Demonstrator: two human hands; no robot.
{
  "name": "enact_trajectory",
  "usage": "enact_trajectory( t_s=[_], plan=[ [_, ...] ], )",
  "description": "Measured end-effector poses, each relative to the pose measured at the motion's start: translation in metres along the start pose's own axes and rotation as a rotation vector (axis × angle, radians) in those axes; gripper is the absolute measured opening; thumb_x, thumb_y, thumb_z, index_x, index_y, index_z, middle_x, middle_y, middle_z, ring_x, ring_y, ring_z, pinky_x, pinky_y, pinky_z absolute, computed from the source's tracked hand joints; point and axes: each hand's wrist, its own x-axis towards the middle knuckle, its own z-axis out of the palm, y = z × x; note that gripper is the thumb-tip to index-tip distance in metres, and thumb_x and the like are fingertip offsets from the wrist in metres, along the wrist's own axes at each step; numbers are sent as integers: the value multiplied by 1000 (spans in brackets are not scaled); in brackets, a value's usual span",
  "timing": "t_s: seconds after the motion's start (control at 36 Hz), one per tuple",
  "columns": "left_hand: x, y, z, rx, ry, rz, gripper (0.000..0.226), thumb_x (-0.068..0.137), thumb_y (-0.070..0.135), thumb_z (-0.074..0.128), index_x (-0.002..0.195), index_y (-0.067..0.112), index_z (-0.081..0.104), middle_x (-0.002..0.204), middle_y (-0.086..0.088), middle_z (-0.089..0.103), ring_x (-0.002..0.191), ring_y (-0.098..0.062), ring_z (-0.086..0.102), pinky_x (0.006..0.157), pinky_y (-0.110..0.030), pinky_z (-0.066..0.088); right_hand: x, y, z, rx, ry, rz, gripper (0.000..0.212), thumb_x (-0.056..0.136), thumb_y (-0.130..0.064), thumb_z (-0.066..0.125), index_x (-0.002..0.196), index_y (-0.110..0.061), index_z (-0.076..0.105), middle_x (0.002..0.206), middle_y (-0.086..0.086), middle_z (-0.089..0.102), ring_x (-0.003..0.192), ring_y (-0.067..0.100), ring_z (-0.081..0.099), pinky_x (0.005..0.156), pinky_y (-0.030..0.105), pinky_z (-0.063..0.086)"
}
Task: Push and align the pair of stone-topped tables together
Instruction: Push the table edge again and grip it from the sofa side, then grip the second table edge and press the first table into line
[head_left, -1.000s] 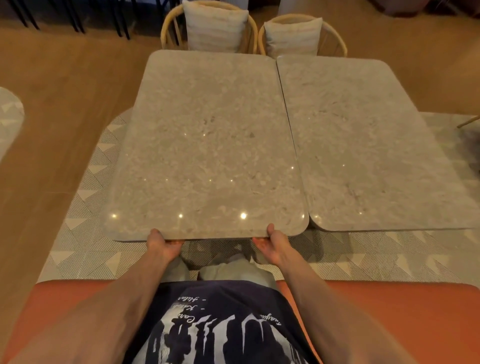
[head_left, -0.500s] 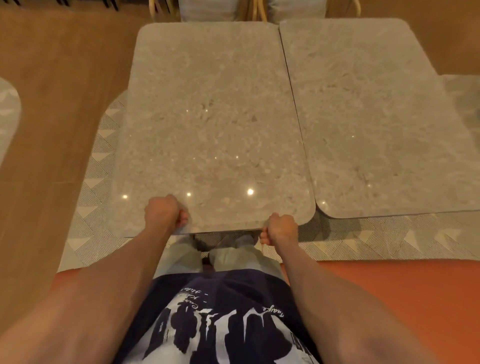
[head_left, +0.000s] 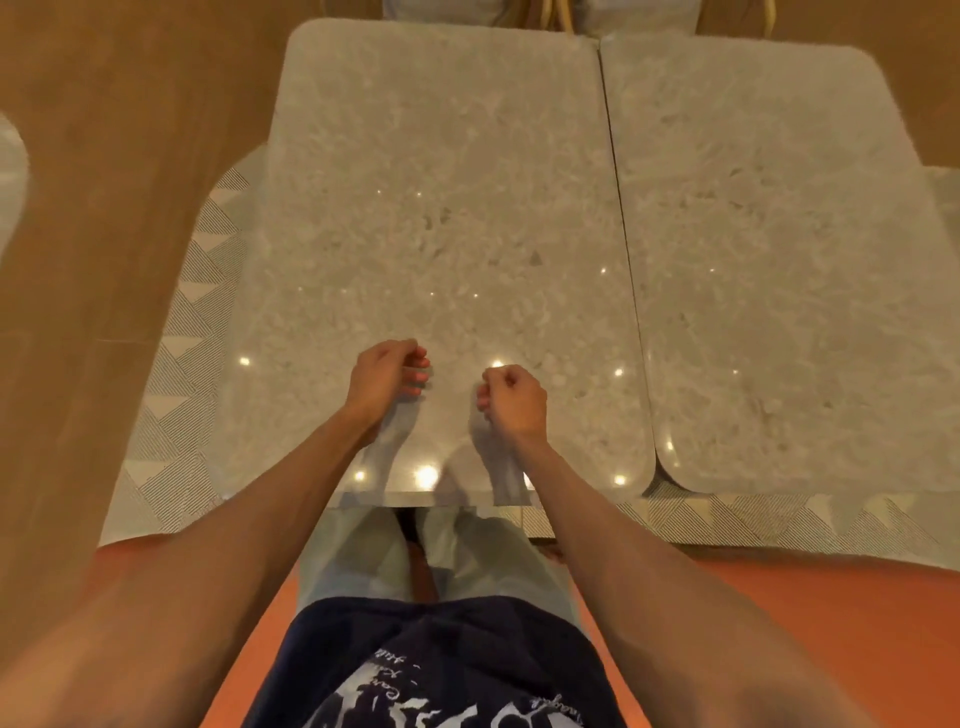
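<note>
Two grey stone-topped tables stand side by side, with only a thin dark seam between them. The left table (head_left: 441, 208) is straight in front of me, the right table (head_left: 779, 260) beside it. Their near edges sit almost level, and the rounded corners leave a small notch at the front. My left hand (head_left: 387, 376) and my right hand (head_left: 511, 400) hover over the near part of the left table, fingers loosely curled, holding nothing.
An orange bench (head_left: 805, 597) runs under me along the near side. A patterned rug (head_left: 171, 441) lies beneath the tables on the wooden floor (head_left: 104, 156). Chair backs with cushions (head_left: 545, 13) stand at the far edge. Another pale tabletop (head_left: 10, 176) shows at far left.
Both hands let go of the left table's near edge and rose over its top. The view tilted downward and closer.
</note>
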Motion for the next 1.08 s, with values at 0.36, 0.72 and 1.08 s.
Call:
enact_trajectory(
  t_s=[0.36,0.72,1.08],
  plan=[
    [50,70,-72,-130,60,10,21,86,27,59,85,10,72,78,-8,76,71,-29,71,72,-49,60,29,-100,79,161,-104,-76,11,94,-18,59,86,-14,66,85,8,69,69,19,62,69,38,51],
    [135,150,-167,-203,19,91,24,82,32,60,88,12,72,88,-6,77,78,-24,72,72,-45,59,60,-204,189,256,15,-182,11,100,-19,57,96,-14,66,98,9,72,80,20,67,70,35,53],
    [273,210,-327,-182,-232,233,29,102,15,48,109,-4,69,102,-16,76,93,-27,73,80,-39,60,78,-269,373,299,215,-180,12,100,-17,57,93,-16,67,90,3,71,77,12,66,72,28,54]
  ],
)
